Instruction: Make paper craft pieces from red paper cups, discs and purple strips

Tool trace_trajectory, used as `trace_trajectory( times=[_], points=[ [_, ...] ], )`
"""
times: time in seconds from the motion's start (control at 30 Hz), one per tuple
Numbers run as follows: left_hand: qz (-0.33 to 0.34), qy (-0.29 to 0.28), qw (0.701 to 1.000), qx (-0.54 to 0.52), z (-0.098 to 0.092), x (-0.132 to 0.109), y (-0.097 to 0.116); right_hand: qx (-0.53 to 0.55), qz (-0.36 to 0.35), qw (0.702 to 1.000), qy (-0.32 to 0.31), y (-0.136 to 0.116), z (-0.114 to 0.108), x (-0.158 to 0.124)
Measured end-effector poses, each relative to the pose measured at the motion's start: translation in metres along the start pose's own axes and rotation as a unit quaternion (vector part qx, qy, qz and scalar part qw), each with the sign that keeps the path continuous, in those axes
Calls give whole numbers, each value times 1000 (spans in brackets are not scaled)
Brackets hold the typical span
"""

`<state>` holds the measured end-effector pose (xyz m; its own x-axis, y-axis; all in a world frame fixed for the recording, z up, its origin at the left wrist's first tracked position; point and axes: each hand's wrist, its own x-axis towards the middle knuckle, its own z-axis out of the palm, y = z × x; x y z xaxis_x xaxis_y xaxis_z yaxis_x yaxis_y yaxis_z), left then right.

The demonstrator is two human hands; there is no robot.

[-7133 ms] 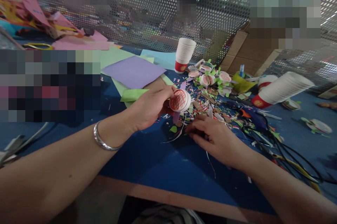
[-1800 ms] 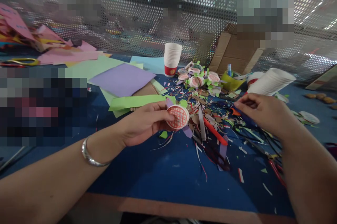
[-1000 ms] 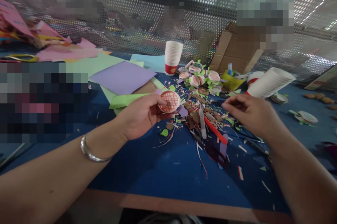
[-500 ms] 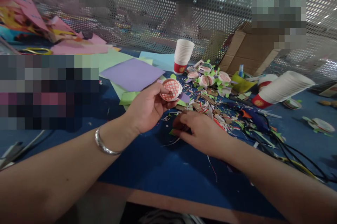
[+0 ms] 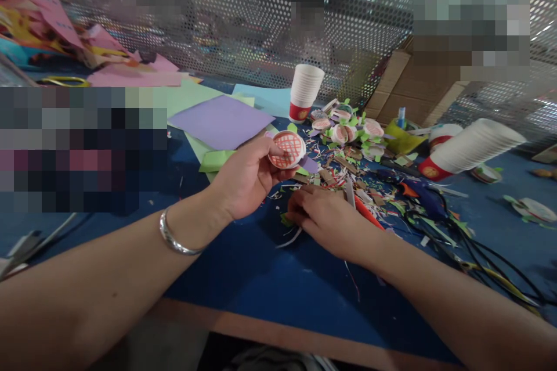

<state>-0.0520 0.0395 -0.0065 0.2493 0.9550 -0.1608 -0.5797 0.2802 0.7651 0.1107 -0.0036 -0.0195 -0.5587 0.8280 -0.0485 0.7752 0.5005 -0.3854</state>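
Your cut-off cup bottom (image 5: 287,149) is a round white disc with a red lattice drawn on its face and green and purple paper bits at the rim. It's tilted, face toward you, pinched in your left hand (image 5: 243,176). A green paper scrap (image 5: 285,220) lies flat at your right hand (image 5: 326,217).

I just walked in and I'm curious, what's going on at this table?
A person is doing paper craft at a blue table. Their left hand holds up a small round disc with a red lattice on it, pinched between thumb and fingers. Their right hand is down among cut paper scraps, fingers curled; whether it grips a piece can't be seen. Beyond lie more decorated rounds, a cup stack and purple paper.
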Motion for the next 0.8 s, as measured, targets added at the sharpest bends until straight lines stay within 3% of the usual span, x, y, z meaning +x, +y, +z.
trace_trajectory(
  times=[0.27,0.4,0.63,0.8],
  points=[
    [-2,5,1000,5,-1,1,1,40,-10,999,34,5,-2,-4],
    [-8,13,1000,17,-1,1,2,108,-25,990,82,10,-6,-9],
    [-50,27,998,27,0,0,4,262,34,957,121,16,-19,-18],
    [-71,26,997,27,3,-3,3,329,22,919,216,15,-24,-18]
  ],
)
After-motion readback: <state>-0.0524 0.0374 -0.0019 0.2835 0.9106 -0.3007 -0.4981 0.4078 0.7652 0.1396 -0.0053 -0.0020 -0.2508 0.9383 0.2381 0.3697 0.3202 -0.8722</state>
